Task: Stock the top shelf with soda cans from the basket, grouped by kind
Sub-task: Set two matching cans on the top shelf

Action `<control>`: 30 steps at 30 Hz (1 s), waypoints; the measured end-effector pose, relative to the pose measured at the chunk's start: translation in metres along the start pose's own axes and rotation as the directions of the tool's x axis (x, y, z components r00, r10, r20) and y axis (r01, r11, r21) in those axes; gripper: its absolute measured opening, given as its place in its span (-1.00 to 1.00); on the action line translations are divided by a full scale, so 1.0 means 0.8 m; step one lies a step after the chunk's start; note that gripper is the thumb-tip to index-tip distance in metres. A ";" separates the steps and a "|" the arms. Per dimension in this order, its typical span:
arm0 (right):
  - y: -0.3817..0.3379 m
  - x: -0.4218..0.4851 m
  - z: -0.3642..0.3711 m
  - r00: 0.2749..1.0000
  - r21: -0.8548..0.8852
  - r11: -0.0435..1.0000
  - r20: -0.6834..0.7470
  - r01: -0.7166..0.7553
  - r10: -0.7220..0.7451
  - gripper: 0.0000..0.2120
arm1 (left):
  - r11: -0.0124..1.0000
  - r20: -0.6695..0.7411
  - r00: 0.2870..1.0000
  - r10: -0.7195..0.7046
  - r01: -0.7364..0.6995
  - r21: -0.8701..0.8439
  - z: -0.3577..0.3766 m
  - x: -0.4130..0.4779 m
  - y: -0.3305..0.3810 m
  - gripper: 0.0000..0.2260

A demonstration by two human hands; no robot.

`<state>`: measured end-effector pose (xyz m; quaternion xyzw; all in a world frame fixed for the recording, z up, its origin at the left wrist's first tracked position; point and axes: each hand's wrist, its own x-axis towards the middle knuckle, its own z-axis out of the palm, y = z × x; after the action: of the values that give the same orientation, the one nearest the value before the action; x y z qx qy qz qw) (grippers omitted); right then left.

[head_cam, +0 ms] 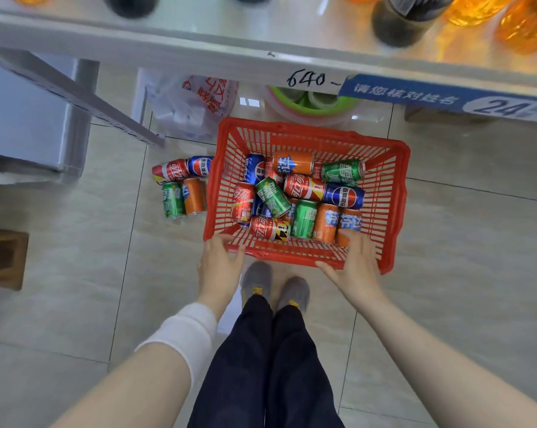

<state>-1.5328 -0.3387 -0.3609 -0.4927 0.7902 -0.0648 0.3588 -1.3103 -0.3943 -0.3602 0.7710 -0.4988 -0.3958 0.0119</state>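
The red basket (310, 131) of soda cans (304, 186) is found on the floor (464, 230) at twelve o'clock, its near rim gripped by the left hand (219, 261) and right hand (358, 265), an orange can (351, 220), lying twelve-to-six, nearest the right.

We record bright, even, diffuse lighting. 2 small white glare patches lie on the glossy floor tiles (477, 242) beyond the basket (400, 168). The shelf (230, 29) surface carries a pale sheen, tinted amber near the orange bottles (477, 10). Shadows are soft and faint. We note blur along the top: the orange bottles and the dark bottle (406, 23) are smeared. The cans (304, 186) render sharply, print legible. Wide-angle distortion slants and bows straight lines toward the frame edges.
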 end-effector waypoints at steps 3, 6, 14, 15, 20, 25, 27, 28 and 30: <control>0.008 0.023 -0.011 1.000 0.015 1.000 0.029 -0.001 0.001 -0.25 | 0.997 0.117 0.992 0.051 -0.056 0.045 0.007 0.010 -0.016 -0.73; 0.019 0.057 -0.005 1.000 0.047 0.999 0.015 -0.006 0.005 -0.21 | 0.981 0.262 0.959 0.109 -0.147 0.131 0.022 0.036 -0.028 -0.68; 0.053 0.196 0.074 0.988 -0.125 0.989 0.145 0.073 -0.055 -0.10 | 0.850 0.387 0.880 0.274 -0.410 0.330 0.096 0.162 -0.040 -0.51; 0.056 0.213 0.083 0.986 -0.173 0.981 0.158 0.087 -0.059 -0.11 | 0.807 0.394 0.870 0.296 -0.448 0.384 0.106 0.178 -0.041 -0.49; 0.077 0.283 0.123 0.981 -0.377 0.916 0.179 0.135 -0.071 -0.09 | 0.616 0.510 0.793 0.333 -0.593 0.519 0.144 0.234 -0.045 -0.36; 0.088 0.309 0.136 0.979 -0.475 0.865 0.190 0.162 -0.079 -0.07 | 0.348 0.670 0.675 0.310 -0.736 0.581 0.173 0.255 -0.051 -0.29; 0.089 0.311 0.140 0.976 -0.481 0.858 0.192 0.181 -0.099 -0.08 | 0.243 0.702 0.641 0.310 -0.767 0.593 0.181 0.259 -0.053 -0.31; 0.090 0.312 0.142 0.976 -0.475 0.861 0.191 0.185 -0.104 -0.08 | 0.225 0.709 0.633 0.310 -0.774 0.592 0.184 0.262 -0.053 -0.31; 0.090 0.317 0.145 0.974 -0.468 0.863 0.198 0.190 -0.107 -0.09 | 0.221 0.719 0.619 0.316 -0.785 0.578 0.186 0.267 -0.050 -0.32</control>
<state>-1.5775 -0.4823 -0.6063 -0.6296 0.7084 0.1482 0.2825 -1.3321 -0.4845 -0.6071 0.3045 -0.8585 -0.2196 -0.3494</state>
